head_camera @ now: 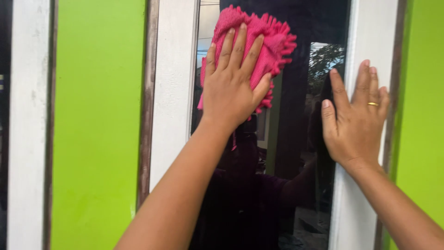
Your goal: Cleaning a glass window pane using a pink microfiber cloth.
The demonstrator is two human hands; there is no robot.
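Note:
My left hand (232,83) presses a pink fringed microfibre cloth (263,44) flat against a dark glass pane (296,153), fingers spread over the cloth near the pane's upper left. My right hand (355,120) lies flat with fingers together on the pane's right edge and the white frame (372,41); a gold ring is on one finger. It holds nothing. The glass reflects my arms and trees.
White window frame (173,92) runs down the left of the pane. Bright green wall panels stand at the left (97,125) and at the far right (423,115). Another white strip (27,125) is at the far left.

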